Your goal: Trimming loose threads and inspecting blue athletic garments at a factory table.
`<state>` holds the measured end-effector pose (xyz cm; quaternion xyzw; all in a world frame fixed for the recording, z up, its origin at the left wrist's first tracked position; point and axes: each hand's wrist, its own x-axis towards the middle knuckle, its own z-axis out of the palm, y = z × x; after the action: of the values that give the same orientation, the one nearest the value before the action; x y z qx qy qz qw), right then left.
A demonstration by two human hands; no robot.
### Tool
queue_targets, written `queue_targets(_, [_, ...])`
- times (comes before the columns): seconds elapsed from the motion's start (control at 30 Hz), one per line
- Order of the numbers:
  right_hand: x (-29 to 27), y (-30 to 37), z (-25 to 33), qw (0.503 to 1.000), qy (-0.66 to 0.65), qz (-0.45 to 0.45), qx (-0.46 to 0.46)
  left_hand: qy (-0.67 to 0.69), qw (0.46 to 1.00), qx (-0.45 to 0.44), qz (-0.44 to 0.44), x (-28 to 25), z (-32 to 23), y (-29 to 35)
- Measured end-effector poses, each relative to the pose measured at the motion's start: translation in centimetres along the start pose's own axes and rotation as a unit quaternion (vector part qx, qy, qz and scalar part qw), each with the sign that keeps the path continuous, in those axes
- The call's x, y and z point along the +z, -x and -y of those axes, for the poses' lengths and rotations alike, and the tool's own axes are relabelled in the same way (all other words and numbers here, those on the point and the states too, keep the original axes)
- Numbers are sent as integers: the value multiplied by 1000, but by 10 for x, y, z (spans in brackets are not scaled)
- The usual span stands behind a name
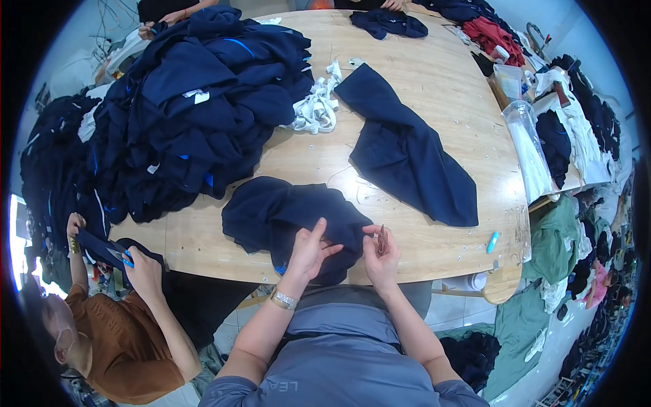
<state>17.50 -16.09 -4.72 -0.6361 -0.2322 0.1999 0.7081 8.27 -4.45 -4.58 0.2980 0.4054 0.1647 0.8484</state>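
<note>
A dark navy garment [291, 210] lies bunched at the table's near edge, right in front of me. Over it my left hand [307, 254] hovers or rests with thumb and fingers apart, holding nothing that I can see; a metal-banded watch is on that wrist. At the garment's right side, my right hand [381, 261] is closed around small brownish metal thread snips [382, 239], their tips pointing away from me. Its thumb and forefinger are pinched close to the cloth edge; whether they grip thread or fabric I cannot tell. Beyond lies a second navy garment [413, 152], stretched out flat.
A tall heap of navy garments [203, 88] fills the table's left, beside white cloth strips [317, 108]. A blue marker-like tool [493, 242] lies near the right edge. At left, a co-worker in brown [129, 339] holds blue-handled scissors [122, 255]. Other people's hands show across the table.
</note>
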Motion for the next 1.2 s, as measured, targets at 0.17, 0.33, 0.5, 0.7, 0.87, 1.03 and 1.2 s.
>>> queue_targets(0.17, [-5,1,0,999,32,24,27,98,994,-10,44,-5,-6,5])
queue_targets(0.33, [-9,1,-3,995,98,35,-4,172,983,-19,68,14,-19,18])
queue_targets(0.5, [-13,1,8,976,202,30,-78,86,994,-24,62,18,-15,25])
queue_targets(0.7, [-16,6,19,954,262,30,-142,105,983,-9,150,18,-17,32])
queue_targets(0.87, [-16,6,30,923,325,53,-198,93,991,16,94,28,-24,40])
queue_targets(1.03, [-17,6,31,901,370,62,-219,85,990,61,96,25,-18,40])
queue_targets(1.2, [-16,6,32,892,390,63,-220,76,990,85,86,29,-19,42])
